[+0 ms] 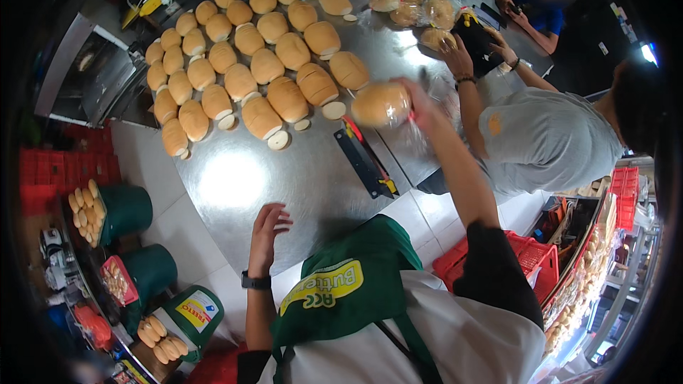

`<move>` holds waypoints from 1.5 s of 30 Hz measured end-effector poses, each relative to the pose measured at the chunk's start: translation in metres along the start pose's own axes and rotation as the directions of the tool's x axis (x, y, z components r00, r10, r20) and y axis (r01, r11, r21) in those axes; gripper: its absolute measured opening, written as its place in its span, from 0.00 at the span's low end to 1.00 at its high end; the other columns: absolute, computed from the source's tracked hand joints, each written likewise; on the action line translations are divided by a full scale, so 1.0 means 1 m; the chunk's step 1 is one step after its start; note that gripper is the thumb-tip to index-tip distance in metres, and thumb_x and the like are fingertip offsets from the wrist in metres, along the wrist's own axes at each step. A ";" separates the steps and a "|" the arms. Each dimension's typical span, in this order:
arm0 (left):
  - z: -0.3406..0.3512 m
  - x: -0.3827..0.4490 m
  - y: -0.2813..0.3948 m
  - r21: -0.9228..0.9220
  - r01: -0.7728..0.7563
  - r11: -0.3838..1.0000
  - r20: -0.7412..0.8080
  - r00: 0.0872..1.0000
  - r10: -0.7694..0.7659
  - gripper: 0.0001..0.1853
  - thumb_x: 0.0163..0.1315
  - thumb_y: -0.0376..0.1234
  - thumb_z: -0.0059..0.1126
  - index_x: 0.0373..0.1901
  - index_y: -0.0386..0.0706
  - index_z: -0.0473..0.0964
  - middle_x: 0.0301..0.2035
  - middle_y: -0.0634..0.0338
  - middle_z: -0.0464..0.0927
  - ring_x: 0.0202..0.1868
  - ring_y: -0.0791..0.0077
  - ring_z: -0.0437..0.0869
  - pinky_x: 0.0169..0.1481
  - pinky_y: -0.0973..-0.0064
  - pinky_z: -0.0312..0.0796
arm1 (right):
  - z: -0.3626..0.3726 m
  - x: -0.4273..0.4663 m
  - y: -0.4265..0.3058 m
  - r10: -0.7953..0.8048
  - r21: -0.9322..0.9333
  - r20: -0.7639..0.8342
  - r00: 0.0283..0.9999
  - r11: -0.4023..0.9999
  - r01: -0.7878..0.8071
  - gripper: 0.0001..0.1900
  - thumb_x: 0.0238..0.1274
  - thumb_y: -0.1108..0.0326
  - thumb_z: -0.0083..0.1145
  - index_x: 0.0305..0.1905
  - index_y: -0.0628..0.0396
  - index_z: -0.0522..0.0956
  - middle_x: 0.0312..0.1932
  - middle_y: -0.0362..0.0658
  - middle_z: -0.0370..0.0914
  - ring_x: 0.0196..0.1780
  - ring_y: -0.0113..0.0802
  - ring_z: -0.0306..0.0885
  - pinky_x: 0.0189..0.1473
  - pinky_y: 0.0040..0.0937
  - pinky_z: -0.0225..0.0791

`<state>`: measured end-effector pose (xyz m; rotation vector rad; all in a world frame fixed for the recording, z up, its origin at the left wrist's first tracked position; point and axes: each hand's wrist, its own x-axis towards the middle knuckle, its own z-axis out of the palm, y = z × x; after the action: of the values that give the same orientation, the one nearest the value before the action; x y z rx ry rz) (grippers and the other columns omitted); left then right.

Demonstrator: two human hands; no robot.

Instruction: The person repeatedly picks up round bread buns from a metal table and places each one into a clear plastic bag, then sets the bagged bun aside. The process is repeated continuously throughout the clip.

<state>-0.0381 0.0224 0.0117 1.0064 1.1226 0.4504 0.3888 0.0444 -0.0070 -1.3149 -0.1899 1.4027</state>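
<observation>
My right hand (419, 101) grips a bread loaf in a clear plastic bag (380, 105) and holds it over the steel table (288, 186). The loaf is slightly blurred by motion. Just below it lies a black bag-neck tape sealer (363, 162) with red and yellow parts. My left hand (270, 229) is raised near the table's front edge, fingers loosely apart and holding nothing. Rows of unwrapped loaves (267, 66) cover the table's far left part. Round pale bread end slices (278, 140) lie beside several of them.
To my right a co-worker's hands (459, 58) are at another black sealer (475, 40), beside bagged loaves (440, 12). A second person (533, 5) sits beyond. Green bins (130, 213) holding bread stand on the left; a red crate (525, 258) stands on the floor at right.
</observation>
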 end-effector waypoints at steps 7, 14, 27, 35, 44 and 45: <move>-0.014 -0.009 -0.063 0.223 0.091 0.971 -0.046 0.996 -0.082 0.16 0.69 0.40 0.47 0.48 0.38 0.72 0.35 0.57 0.77 0.35 0.75 0.78 0.40 0.78 0.69 | -0.088 0.159 0.025 -0.558 -0.101 -0.371 0.742 0.819 0.566 0.23 0.63 0.51 0.54 0.57 0.51 0.67 0.40 0.43 0.74 0.47 0.35 0.73 0.42 0.37 0.69; -0.035 0.021 -0.138 0.249 0.214 0.945 0.123 0.960 -0.250 0.17 0.69 0.42 0.52 0.48 0.38 0.72 0.32 0.56 0.76 0.31 0.75 0.76 0.35 0.79 0.69 | -0.063 0.029 0.114 -0.692 -0.902 -0.171 0.701 0.396 0.172 0.08 0.52 0.65 0.54 0.33 0.57 0.78 0.34 0.53 0.78 0.40 0.51 0.77 0.44 0.45 0.71; -0.025 0.073 -0.105 0.578 0.009 0.816 0.260 0.946 -0.194 0.15 0.66 0.38 0.54 0.49 0.38 0.72 0.30 0.56 0.78 0.30 0.75 0.79 0.35 0.78 0.71 | -0.133 0.016 0.151 -0.899 -0.965 -0.144 0.413 0.035 -0.260 0.21 0.55 0.70 0.49 0.56 0.62 0.70 0.57 0.53 0.70 0.65 0.47 0.65 0.63 0.46 0.62; -0.032 0.051 -0.140 0.634 0.054 0.772 0.292 0.907 -0.304 0.14 0.65 0.35 0.55 0.49 0.38 0.72 0.30 0.56 0.79 0.30 0.74 0.80 0.34 0.78 0.72 | -0.128 -0.016 0.112 -0.688 -0.964 0.118 0.716 -0.252 -0.083 0.05 0.52 0.71 0.53 0.31 0.58 0.78 0.33 0.47 0.79 0.39 0.42 0.82 0.36 0.40 0.76; -0.033 0.045 -0.127 0.689 -0.078 0.720 0.365 0.896 -0.252 0.14 0.63 0.32 0.56 0.49 0.38 0.73 0.29 0.55 0.80 0.29 0.74 0.82 0.34 0.77 0.74 | -0.107 -0.026 0.074 -0.579 -0.957 0.131 0.805 -0.287 -0.051 0.04 0.48 0.70 0.56 0.27 0.56 0.79 0.27 0.45 0.80 0.35 0.43 0.82 0.36 0.40 0.74; -0.030 0.046 -0.121 0.690 -0.112 0.715 0.379 0.898 -0.225 0.14 0.63 0.32 0.56 0.50 0.38 0.73 0.29 0.55 0.80 0.29 0.73 0.82 0.34 0.77 0.74 | -0.105 -0.025 0.069 -0.617 -0.960 0.107 0.780 -0.267 -0.079 0.04 0.49 0.70 0.55 0.27 0.55 0.79 0.27 0.45 0.80 0.35 0.42 0.82 0.36 0.40 0.74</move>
<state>-0.0673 0.0085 -0.1168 1.6386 0.9018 -0.3065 0.4211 -0.0546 -0.0808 -2.6187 -1.5256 0.0260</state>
